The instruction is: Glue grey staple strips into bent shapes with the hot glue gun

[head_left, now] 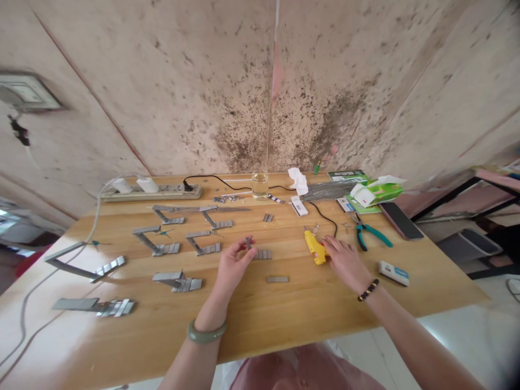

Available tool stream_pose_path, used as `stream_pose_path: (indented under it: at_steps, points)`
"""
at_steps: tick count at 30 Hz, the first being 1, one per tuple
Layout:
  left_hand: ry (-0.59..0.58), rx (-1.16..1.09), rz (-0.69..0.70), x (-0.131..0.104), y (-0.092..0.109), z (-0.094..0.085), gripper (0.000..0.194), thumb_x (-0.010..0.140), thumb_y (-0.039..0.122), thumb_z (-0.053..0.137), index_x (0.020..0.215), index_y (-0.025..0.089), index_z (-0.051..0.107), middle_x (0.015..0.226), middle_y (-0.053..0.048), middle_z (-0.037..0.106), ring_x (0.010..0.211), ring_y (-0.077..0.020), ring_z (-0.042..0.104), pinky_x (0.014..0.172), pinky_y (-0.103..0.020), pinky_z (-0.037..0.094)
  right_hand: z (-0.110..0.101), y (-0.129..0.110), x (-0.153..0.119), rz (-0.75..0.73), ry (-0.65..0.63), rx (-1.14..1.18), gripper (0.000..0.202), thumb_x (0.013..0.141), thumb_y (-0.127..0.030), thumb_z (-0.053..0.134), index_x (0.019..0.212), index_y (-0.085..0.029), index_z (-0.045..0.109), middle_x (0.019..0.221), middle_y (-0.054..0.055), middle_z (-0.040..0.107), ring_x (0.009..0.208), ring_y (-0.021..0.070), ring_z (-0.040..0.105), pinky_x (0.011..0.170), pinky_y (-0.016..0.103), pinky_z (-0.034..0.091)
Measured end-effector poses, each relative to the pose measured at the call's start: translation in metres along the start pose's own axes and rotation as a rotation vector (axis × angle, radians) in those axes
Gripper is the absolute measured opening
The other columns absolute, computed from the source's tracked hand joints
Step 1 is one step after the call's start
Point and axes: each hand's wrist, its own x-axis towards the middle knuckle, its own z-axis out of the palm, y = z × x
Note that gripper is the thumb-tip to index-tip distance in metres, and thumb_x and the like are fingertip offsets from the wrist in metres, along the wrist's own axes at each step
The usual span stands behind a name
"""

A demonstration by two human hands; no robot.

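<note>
Near the middle of the wooden table (300, 309), my left hand (238, 260) pinches a small grey piece (248, 242) between thumb and fingers. Just right of it lies a row of grey strips (263, 254), and nearer to me a single flat grey strip (278, 279). My right hand (343, 260) is at the yellow glue gun (315, 248), its fingertips at the gun's right side; whether they grip it is unclear. The gun lies on its side with a black cord (328, 216) behind it.
Several bent grey pieces (162, 249) stand across the left side. A power strip (162, 192) and a glass (260, 186) are at the back. To the right are pliers (374, 235), a phone (401, 221), a small box (394, 273) and a green tissue pack (379, 192).
</note>
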Motion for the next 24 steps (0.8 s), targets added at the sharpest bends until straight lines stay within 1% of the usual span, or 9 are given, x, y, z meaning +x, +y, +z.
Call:
stream_pose_path:
  at_steps: [3, 6, 8, 10, 13, 16, 19, 21, 24]
  points:
    - [0.023, 0.104, 0.056, -0.001, -0.003, 0.000, 0.034, 0.070, 0.034, 0.069, 0.099, 0.017, 0.068, 0.103, -0.010, 0.068, 0.102, -0.0233, 0.059, 0.092, -0.038, 0.045, -0.005, 0.002, 0.003, -0.021, 0.004, 0.047, 0.046, 0.076, -0.004, 0.047, 0.120, -0.016, 0.052, 0.119, 0.012, 0.053, 0.097, 0.0234, 0.056, 0.080, 0.037, 0.040]
    - [0.044, 0.162, 0.070, -0.002, -0.001, 0.001, 0.033, 0.071, 0.034, 0.068, 0.100, 0.017, 0.068, 0.104, -0.010, 0.068, 0.102, -0.0246, 0.060, 0.095, -0.041, 0.043, -0.011, -0.002, 0.005, -0.037, 0.055, 0.153, 0.041, 0.073, -0.004, 0.049, 0.112, -0.015, 0.055, 0.111, 0.012, 0.053, 0.094, 0.0235, 0.057, 0.081, 0.037, 0.041]
    - [0.047, 0.188, 0.078, -0.003, 0.000, 0.002, 0.033, 0.072, 0.034, 0.067, 0.101, 0.018, 0.068, 0.103, -0.010, 0.069, 0.099, -0.0245, 0.062, 0.093, -0.040, 0.045, -0.017, -0.009, 0.005, -0.036, 0.114, 0.269, 0.037, 0.072, -0.005, 0.050, 0.107, -0.015, 0.056, 0.108, 0.012, 0.053, 0.094, 0.0238, 0.056, 0.082, 0.037, 0.043]
    - [0.048, 0.184, 0.087, -0.004, 0.001, 0.003, 0.034, 0.073, 0.034, 0.067, 0.103, 0.018, 0.067, 0.101, -0.010, 0.070, 0.095, -0.0238, 0.064, 0.090, -0.039, 0.047, -0.026, -0.020, 0.007, -0.044, 0.181, 0.423, 0.032, 0.076, -0.011, 0.051, 0.106, -0.017, 0.054, 0.107, 0.011, 0.053, 0.094, 0.0239, 0.056, 0.081, 0.037, 0.046]
    - [0.047, 0.136, 0.085, -0.004, -0.002, 0.004, 0.035, 0.073, 0.034, 0.066, 0.104, 0.018, 0.067, 0.100, -0.009, 0.070, 0.092, -0.0227, 0.065, 0.089, -0.038, 0.049, -0.041, -0.040, 0.011, -0.130, 0.252, 0.647, 0.032, 0.079, -0.015, 0.050, 0.110, -0.020, 0.050, 0.108, 0.010, 0.052, 0.094, 0.0229, 0.056, 0.080, 0.036, 0.048]
    - [0.033, 0.115, 0.075, -0.004, -0.008, 0.005, 0.036, 0.074, 0.034, 0.065, 0.106, 0.018, 0.066, 0.101, -0.009, 0.070, 0.092, -0.0225, 0.066, 0.088, -0.037, 0.050, -0.055, -0.061, 0.019, -0.254, 0.226, 0.815, 0.026, 0.079, -0.014, 0.053, 0.105, -0.020, 0.050, 0.103, 0.009, 0.053, 0.093, 0.0215, 0.055, 0.079, 0.033, 0.048]
    - [0.028, 0.110, 0.067, -0.003, -0.011, 0.005, 0.035, 0.075, 0.034, 0.065, 0.106, 0.019, 0.066, 0.101, -0.009, 0.070, 0.091, -0.0224, 0.066, 0.086, -0.037, 0.050, -0.062, -0.080, 0.026, -0.345, 0.184, 0.927, 0.019, 0.080, -0.012, 0.055, 0.097, -0.019, 0.051, 0.099, 0.008, 0.053, 0.093, 0.0201, 0.054, 0.081, 0.032, 0.047]
    - [0.015, 0.109, 0.077, -0.003, -0.012, 0.005, 0.032, 0.075, 0.034, 0.064, 0.104, 0.019, 0.067, 0.100, -0.008, 0.070, 0.090, -0.0221, 0.066, 0.084, -0.036, 0.051, -0.062, -0.091, 0.030, -0.366, 0.172, 0.958, 0.019, 0.079, -0.013, 0.057, 0.096, -0.019, 0.051, 0.099, 0.008, 0.053, 0.092, 0.0198, 0.054, 0.081, 0.032, 0.046]
    - [-0.004, 0.117, 0.094, -0.003, -0.012, 0.004, 0.031, 0.076, 0.032, 0.063, 0.104, 0.019, 0.067, 0.098, -0.007, 0.071, 0.087, -0.0212, 0.066, 0.080, -0.034, 0.052, -0.058, -0.102, 0.033, -0.367, 0.147, 0.965, 0.014, 0.080, -0.015, 0.057, 0.092, -0.019, 0.051, 0.093, 0.007, 0.054, 0.086, 0.0191, 0.054, 0.077, 0.032, 0.046]
